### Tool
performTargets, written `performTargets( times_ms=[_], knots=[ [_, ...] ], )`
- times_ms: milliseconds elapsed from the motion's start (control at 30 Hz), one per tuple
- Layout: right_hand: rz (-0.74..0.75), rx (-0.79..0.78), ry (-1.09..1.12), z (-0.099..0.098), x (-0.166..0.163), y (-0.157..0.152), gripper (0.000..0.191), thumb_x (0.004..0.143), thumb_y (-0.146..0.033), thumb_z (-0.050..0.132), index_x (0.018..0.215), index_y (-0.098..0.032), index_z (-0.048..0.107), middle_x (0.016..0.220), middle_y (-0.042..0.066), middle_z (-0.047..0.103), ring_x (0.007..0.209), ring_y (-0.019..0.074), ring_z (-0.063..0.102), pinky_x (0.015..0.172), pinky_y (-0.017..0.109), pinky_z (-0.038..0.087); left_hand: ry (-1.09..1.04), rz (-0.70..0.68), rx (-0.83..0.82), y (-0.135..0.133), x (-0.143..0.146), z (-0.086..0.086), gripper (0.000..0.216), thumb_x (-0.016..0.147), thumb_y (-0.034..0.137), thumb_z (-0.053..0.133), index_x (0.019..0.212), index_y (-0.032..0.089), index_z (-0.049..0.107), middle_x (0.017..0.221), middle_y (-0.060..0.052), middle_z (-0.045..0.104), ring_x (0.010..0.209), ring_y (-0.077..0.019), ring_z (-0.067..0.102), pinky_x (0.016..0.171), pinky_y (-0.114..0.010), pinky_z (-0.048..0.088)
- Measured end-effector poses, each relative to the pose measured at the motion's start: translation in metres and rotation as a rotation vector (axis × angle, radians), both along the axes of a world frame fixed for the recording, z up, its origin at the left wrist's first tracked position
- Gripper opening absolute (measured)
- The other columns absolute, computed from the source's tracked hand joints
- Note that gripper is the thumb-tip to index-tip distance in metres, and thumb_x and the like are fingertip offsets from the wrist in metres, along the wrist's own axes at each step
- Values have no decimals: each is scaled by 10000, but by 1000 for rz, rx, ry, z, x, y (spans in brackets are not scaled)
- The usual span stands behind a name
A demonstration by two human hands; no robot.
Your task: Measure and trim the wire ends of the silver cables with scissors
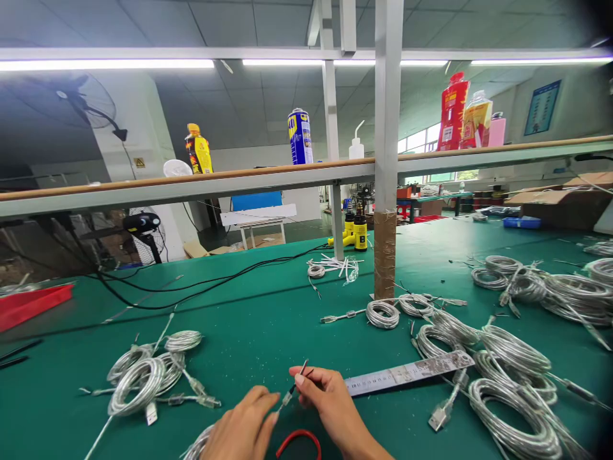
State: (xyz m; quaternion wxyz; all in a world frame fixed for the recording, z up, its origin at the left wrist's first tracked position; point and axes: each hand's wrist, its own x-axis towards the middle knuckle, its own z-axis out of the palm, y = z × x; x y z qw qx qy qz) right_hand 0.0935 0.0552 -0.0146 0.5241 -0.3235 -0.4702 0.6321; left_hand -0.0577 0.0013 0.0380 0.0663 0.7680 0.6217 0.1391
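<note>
A clear-jacketed silver cable (287,400) stretches between my two hands near the front of the table, its stripped end dark and thin. My right hand (332,409) pinches that end between thumb and forefinger, and a thin dark tip sticks up past the fingers. My left hand (244,425) is closed around the cable further back, its grip partly hidden by its own fingers. Part of a coiled cable (197,444) shows beside my left hand. Below, between the hands, lies a red curved handle (301,436). A steel ruler (407,374) reaches rightward from behind my right hand.
Coiled USB cables lie in a left bundle (138,386) and a large right pile (512,396). A post (385,255) rises from the green table (249,306). Black cords (215,281) cross at the back, near yellow heat guns (359,233). Bottles stand on the shelf (239,182).
</note>
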Motion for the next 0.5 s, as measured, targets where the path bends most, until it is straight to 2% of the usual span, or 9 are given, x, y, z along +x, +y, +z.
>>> performTargets(
  times_ms=[67, 133, 300, 367, 500],
  knots=[
    [-19, 56, -42, 1, 2, 0, 335, 638, -433, 641, 682, -103, 679, 536, -1, 546, 491, 80, 411, 499, 199, 328, -102, 15, -11, 9, 17, -5, 305, 767, 191, 407, 997, 212, 607, 1019, -64, 641, 901, -204, 592, 751, -269, 448],
    [-3, 64, -38, 1, 3, -1, 335, 655, -439, 624, 624, -109, 674, 572, 14, 576, 499, 85, 423, 513, 206, 341, -210, 34, 8, 14, 28, -10, 266, 752, 180, 434, 951, 219, 606, 892, -35, 674, 826, -199, 607, 685, -251, 449],
    [23, 13, 8, 4, 7, -1, 336, 602, -390, 682, 822, -136, 680, 733, 38, 629, 589, 119, 501, 569, 229, 386, -541, 27, 80, 19, 36, -15, 201, 779, 292, 442, 786, 200, 621, 685, -23, 648, 527, -161, 581, 478, -214, 403],
    [-1, 99, -62, 7, 10, -1, 261, 638, -375, 658, 748, -141, 692, 768, 48, 631, 630, 132, 516, 569, 228, 384, -732, 34, -6, 21, 35, -17, 260, 769, 378, 457, 788, 170, 612, 625, -21, 616, 432, -138, 541, 422, -208, 389],
    [-48, 295, -191, 16, 14, -4, 227, 704, -342, 606, 582, -170, 687, 714, 44, 623, 739, 169, 549, 638, 238, 399, -1042, -44, -323, 30, 30, -23, 359, 679, 492, 540, 668, 134, 568, 512, 11, 544, 322, -92, 473, 339, -179, 348]
  ],
)
